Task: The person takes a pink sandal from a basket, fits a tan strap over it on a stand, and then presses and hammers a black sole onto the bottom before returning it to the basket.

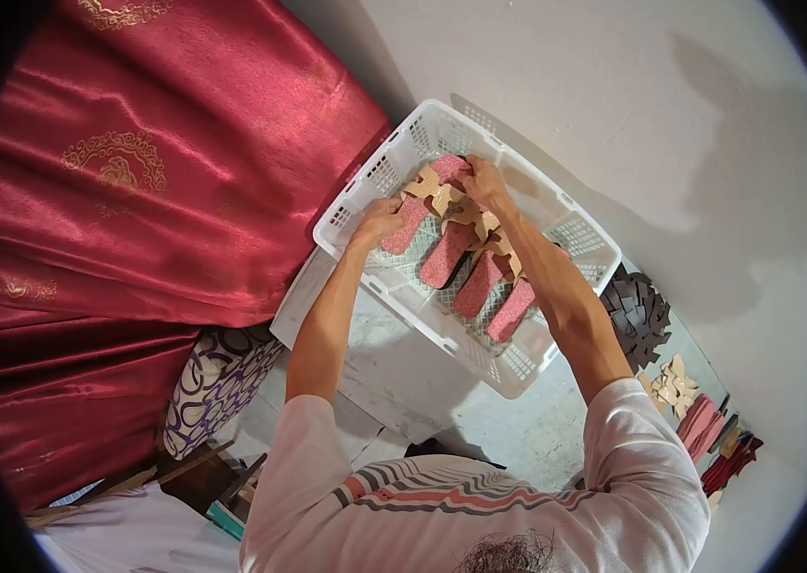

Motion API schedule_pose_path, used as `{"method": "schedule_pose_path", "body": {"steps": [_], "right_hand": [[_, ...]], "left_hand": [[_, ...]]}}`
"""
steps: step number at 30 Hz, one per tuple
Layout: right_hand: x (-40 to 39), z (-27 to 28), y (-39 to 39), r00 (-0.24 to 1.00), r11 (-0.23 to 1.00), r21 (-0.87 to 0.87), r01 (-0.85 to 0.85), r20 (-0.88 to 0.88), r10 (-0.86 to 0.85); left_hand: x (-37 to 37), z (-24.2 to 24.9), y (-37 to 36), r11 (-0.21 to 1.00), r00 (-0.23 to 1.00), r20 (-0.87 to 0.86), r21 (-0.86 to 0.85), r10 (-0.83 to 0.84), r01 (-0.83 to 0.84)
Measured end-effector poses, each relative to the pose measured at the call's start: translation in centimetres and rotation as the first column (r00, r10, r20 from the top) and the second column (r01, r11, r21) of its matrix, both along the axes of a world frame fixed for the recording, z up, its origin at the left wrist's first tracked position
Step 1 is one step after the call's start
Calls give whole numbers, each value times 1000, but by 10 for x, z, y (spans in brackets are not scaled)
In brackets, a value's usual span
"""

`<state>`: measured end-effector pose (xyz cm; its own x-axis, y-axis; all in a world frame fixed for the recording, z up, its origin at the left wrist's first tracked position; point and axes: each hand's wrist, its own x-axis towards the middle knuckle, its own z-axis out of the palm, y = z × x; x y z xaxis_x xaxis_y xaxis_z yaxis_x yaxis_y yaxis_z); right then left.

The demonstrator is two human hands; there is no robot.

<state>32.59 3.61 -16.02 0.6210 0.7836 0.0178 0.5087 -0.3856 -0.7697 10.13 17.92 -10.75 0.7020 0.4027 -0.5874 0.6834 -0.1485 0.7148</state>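
Note:
A white plastic crate point(401, 304) with latticed walls holds a row of slippers point(448, 256) with speckled pink soles and tan straps. At the row's far left end lies one slipper point(407, 225) between my hands. My left hand point(379, 223) has its fingers closed on the outer side of that slipper's pink sole. My right hand point(486, 182) reaches across the crate and grips its far, rounded end, with the thumb and fingers bent round the edge. My right forearm covers part of the slippers at the right end of the row.
A red satin curtain point(184, 162) hangs against the crate's left side. A pale wall point(613, 115) rises behind. To the right lie dark cut pieces point(636, 318), tan pieces point(675, 384) and a pink stack point(700, 426). A patterned cloth point(217, 387) sits at lower left.

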Motion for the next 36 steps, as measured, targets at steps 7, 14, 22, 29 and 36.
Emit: {"method": "schedule_pose_path", "body": {"steps": [7,14,22,29,36], "right_hand": [[1,-27,21,999,978,-206,35,-25,-41],[-23,-15,12,965,935,-279,218,206,-163],[-70,74,-61,940,986,9,166,300,-161],[-206,169,-302,826,816,186,547,42,-563],[-384,127,-509,366,370,3,929,-148,-919]], "left_hand": [[2,-44,-1,897,998,55,442,-37,9],[-2,-58,7,835,987,73,545,-145,83],[-4,-91,26,729,966,95,675,-240,115],[-3,-84,22,659,955,31,730,-295,180],[-9,-15,0,839,982,151,544,-111,11]]}}
